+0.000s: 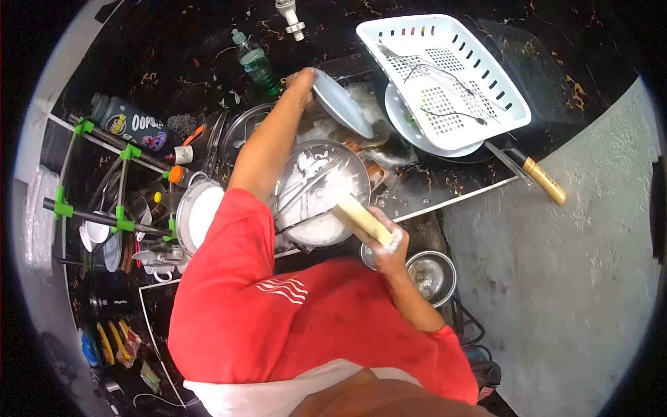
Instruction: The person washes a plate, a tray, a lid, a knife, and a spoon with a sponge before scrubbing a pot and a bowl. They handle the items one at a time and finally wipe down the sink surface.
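My left hand (300, 85), at the end of an outstretched arm, grips the rim of a pale blue-grey plate (342, 105), which tilts over the sink area. Closer to my body, my right hand (391, 251) is closed around a thick yellow sponge (364, 222), with white suds on the fingers. Below the sponge sits a round pan (358, 169) of foamy water, with several utensils (306, 189) lying across it. Behind the plate and pan, wet dishes are partly hidden.
A white perforated basket (511, 111) rests on another plate (397, 115) at the right, beside a knife's wooden handle (545, 182). A dish soap bottle (256, 66) and a tap (292, 21) are at the back. Left stands a rack (125, 184); metal bowls (450, 278) sit lower right.
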### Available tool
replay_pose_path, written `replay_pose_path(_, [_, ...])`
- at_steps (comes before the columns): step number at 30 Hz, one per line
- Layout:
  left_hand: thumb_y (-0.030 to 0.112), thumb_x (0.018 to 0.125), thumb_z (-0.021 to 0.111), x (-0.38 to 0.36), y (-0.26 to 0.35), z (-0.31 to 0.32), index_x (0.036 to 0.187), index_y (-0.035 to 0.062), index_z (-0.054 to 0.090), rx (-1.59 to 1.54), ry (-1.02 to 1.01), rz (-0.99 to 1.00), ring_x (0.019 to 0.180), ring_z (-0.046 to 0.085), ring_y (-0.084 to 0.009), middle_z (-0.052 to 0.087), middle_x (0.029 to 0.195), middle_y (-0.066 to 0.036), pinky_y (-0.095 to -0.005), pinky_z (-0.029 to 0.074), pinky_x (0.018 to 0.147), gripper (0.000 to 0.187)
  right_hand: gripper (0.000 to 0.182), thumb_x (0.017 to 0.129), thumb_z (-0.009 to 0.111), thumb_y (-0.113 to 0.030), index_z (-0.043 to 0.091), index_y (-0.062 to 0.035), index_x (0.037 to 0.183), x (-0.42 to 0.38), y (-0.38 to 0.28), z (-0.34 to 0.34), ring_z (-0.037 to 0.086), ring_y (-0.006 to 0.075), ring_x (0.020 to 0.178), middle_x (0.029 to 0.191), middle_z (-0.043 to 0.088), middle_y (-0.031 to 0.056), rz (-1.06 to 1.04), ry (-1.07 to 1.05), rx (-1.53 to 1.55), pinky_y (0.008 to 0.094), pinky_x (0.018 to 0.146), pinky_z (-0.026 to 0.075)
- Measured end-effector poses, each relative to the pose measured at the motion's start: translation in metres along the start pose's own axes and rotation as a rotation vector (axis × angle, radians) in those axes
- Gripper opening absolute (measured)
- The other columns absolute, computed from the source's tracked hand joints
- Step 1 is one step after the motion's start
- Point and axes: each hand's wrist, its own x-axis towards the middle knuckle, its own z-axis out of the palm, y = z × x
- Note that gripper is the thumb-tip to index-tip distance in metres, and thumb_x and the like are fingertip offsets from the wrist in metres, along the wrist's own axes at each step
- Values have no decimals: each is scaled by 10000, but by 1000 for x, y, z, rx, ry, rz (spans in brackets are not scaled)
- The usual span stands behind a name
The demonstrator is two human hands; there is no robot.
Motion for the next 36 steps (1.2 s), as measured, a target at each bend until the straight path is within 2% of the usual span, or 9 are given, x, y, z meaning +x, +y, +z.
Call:
replay_pose_path(4, [38,715,560,25,-2,-4,813,-42,563,-20,127,234,659,598,-280,596,807,-170,-445,512,597,126,408,772,528,35,558,63,1178,2,-11,6,586,151,1022,1111,637,121,-13,-50,-7,282,918,428])
replay_pose_path(9, [71,709,638,-12,24,-53,694,16,577,-33,192,488,614,560,-185,592,677,-84,-359,448,527,83,417,759,591,-11,554,90,1162,1,-11,5,586,167,1002,1092,634,125,-98,-40,-8,285,900,440])
replay_pose_path(13, [-41,655,517,-37,41,-110,900,-52,582,-657,123,297,773,634,-307,590,911,-200,-411,552,695,254,463,731,630,-72,555,93,1158,9,-12,0,591,180,985,1078,632,127,-166,30,-58,293,874,461])
replay_pose_path(15, [78,656,413,-63,44,-145,1158,-76,504,-840,-192,328,1096,535,-416,546,1133,-249,-579,425,954,534,493,735,649,-114,540,68,1180,19,-4,-4,590,188,963,1072,618,129,-233,127,-49,305,848,473])
replay_pose_path(19, [102,617,384,-111,20,-186,1201,-60,473,-1115,-86,288,1167,477,-406,516,1195,-233,-582,361,1016,612,501,740,756,-265,503,14,1071,44,-19,4,523,143,882,955,565,69,-187,196,45,286,801,440])
replay_pose_path(27, [72,566,399,-171,-31,-187,1225,-89,436,-1204,-110,219,1133,492,-395,504,1209,-228,-511,396,1006,680,433,659,624,-8,531,20,1081,127,-121,68,617,196,938,992,621,151,-525,-218,-455,317,809,474])
replay_pose_path(31, [68,568,410,-186,-36,-177,1200,-102,448,-1210,-163,158,1115,503,-392,527,1159,-224,-500,420,979,655,469,621,679,-128,476,-54,1038,171,-81,104,581,404,947,961,586,201,-463,-455,-772,428,849,450])
replay_pose_path(33, [59,555,413,-187,-35,-177,1204,-93,448,-1185,-161,205,1107,507,-390,531,1148,-217,-484,429,973,667,447,604,676,-138,465,-56,990,167,-68,119,486,424,1086,1114,526,261,-554,-733,-995,439,923,392])
replay_pose_path(36, [50,536,416,-198,-32,-185,1213,-71,446,-1158,-168,318,1078,528,-381,534,1141,-211,-467,448,954,688,496,612,709,-222,502,-84,1041,163,-75,132,480,413,1049,1053,499,237,-530,-854,-1124,445,869,405])
